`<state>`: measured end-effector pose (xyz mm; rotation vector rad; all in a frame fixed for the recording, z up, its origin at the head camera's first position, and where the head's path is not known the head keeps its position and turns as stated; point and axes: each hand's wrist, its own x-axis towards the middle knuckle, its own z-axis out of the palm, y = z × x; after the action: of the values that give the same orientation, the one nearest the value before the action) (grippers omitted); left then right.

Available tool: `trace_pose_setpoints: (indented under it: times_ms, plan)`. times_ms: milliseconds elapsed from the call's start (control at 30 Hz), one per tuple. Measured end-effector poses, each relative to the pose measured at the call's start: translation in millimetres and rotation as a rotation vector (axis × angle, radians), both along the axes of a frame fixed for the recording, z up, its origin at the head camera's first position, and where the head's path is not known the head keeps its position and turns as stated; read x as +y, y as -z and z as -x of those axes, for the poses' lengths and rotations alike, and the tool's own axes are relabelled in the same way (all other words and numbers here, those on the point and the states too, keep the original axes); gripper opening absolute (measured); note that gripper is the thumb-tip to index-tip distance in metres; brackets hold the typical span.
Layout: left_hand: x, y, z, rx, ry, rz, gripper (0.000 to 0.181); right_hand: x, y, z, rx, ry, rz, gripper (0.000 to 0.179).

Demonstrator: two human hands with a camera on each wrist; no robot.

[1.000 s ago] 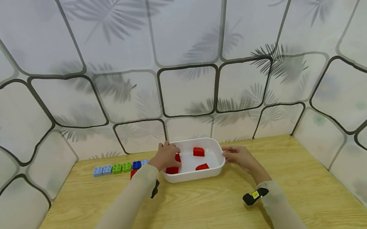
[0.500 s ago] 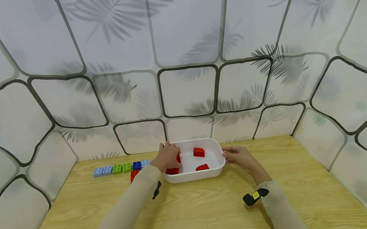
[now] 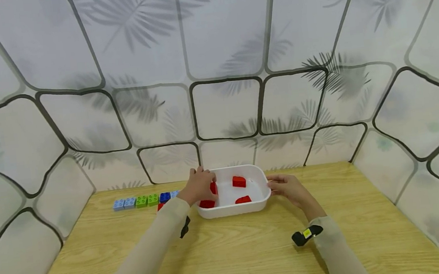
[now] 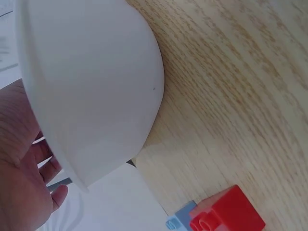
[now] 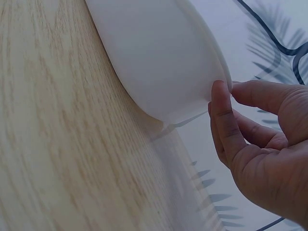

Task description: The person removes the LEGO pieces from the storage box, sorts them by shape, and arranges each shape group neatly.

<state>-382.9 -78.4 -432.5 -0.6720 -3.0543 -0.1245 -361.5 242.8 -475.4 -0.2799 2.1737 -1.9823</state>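
Observation:
A white plastic tray (image 3: 233, 210) stands on the table near the back wall. My left hand (image 3: 198, 188) reaches over its left end, fingers and thumb bent around a red toy brick (image 3: 213, 186) inside. Just below that hand lies another red brick (image 3: 207, 204). Two more red bricks sit towards the right of the tray, one at the back (image 3: 239, 181) and one at the front (image 3: 243, 199). My right hand (image 3: 288, 188) pinches the tray's right rim. In the left wrist view, the tray wall (image 4: 96, 96) hides the left fingertips.
Left of the tray runs a row of light blue, green (image 3: 147, 201) and dark blue bricks (image 3: 164, 197). A red brick (image 4: 236, 211) stands in front of its right end, partly behind my left sleeve. A patterned wall (image 3: 224, 109) closes off the back and sides.
Both hands stay almost in place, the left still at the red brick and the right still at the rim. My left sleeve now covers more of the red brick outside the tray.

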Motion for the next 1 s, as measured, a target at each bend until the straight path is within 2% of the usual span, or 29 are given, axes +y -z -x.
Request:
trace_pose_setpoints:
  times_ms: [133,467,633,767,833,1000]
  plan:
    - [-5.3,-6.1,-4.9,0.026,0.009,-0.007,0.05,0,-0.1,0.3,0.002,-0.001,-0.002,0.047]
    - [-28.2,-17.6,-22.8,0.17,0.1,-0.195,0.043,-1,-3.3,-0.7,-0.003,0.01,-0.016,0.047]
    - [-46.7,-22.3,-31.8,0.242,0.116,-0.257,0.044,-2,-3.6,-1.0,-0.012,0.009,-0.014,0.047]
    - [-65.9,-25.7,-39.2,0.276,0.098,-0.32,0.045,-2,-3.6,-0.9,-0.011,0.005,-0.019,0.047]
    - [-76.3,-27.5,-43.7,0.269,0.078,-0.359,0.046,-2,-3.6,-1.3,-0.009,0.005,-0.019,0.047]
    - [-103.1,-26.0,-52.5,0.238,0.018,-0.395,0.047,-2,-2.8,-1.8,-0.002,-0.004,-0.01,0.048]
